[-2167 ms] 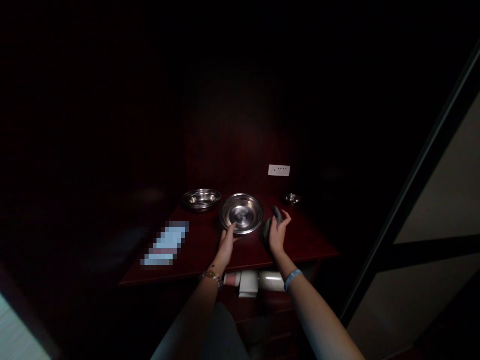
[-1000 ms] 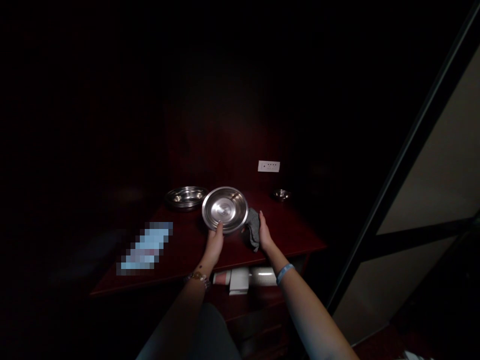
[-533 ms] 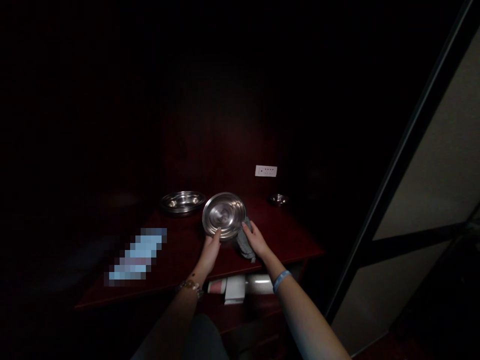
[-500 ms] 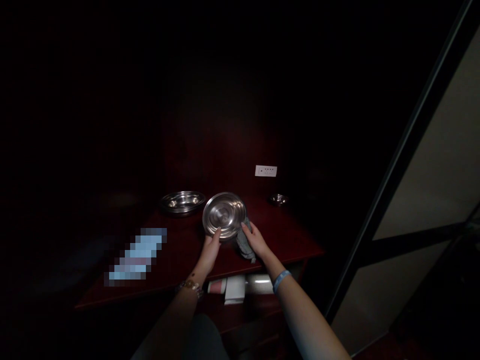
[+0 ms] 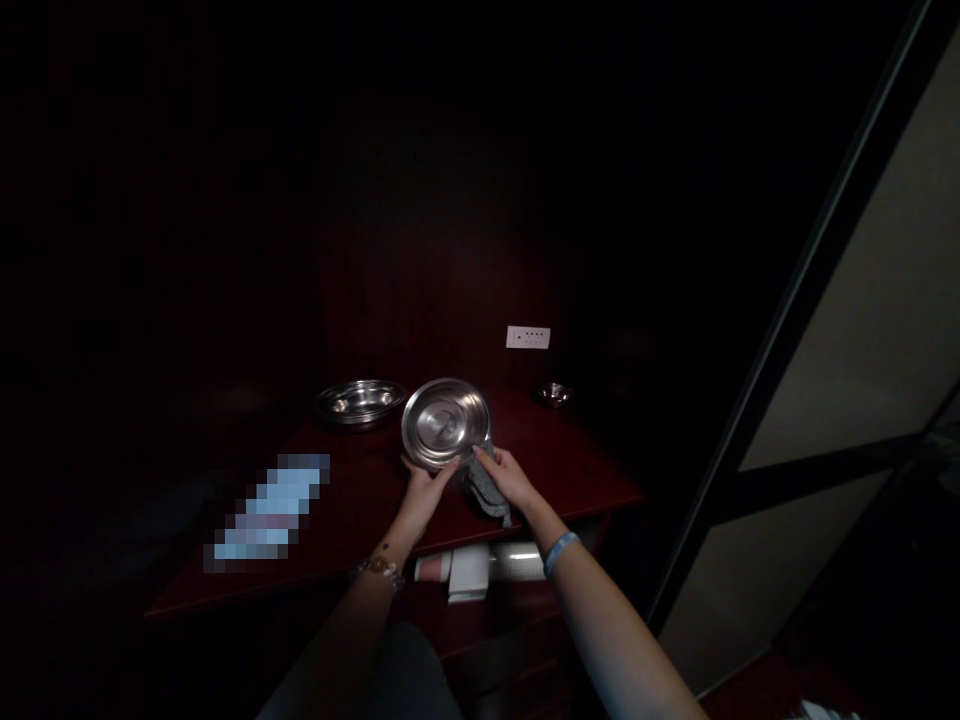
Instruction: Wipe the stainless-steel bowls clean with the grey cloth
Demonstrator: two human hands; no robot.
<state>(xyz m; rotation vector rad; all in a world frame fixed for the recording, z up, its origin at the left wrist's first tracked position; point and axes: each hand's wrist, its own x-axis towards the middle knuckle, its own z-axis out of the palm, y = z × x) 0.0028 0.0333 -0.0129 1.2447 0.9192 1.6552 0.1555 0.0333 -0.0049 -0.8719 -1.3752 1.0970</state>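
site: dim indoor nook, home or small dining room; cannot tell which. clock centred on the held metal bowl [image 5: 445, 425].

evidence: dark red bench [image 5: 570, 470] against a dark reddish back wall [image 5: 427, 260]; white socket plate [image 5: 528, 337] on it, between 1 and 2 o'clock. tableware on the bench: stacked metal dishes [image 5: 361, 403] at 9, small metal bowl [image 5: 555, 395] near 3. under the bench top: apparent paper cup [image 5: 432, 568] at 6, clear-wrapped roll [image 5: 517, 562] at 5. pale panels [image 5: 847, 310] in dark framing at 3, door-like.

The left hand [image 5: 423, 492] grips a metal bowl [image 5: 445, 422]; the right hand [image 5: 513, 479] holds grey cloth [image 5: 487, 493] against it.
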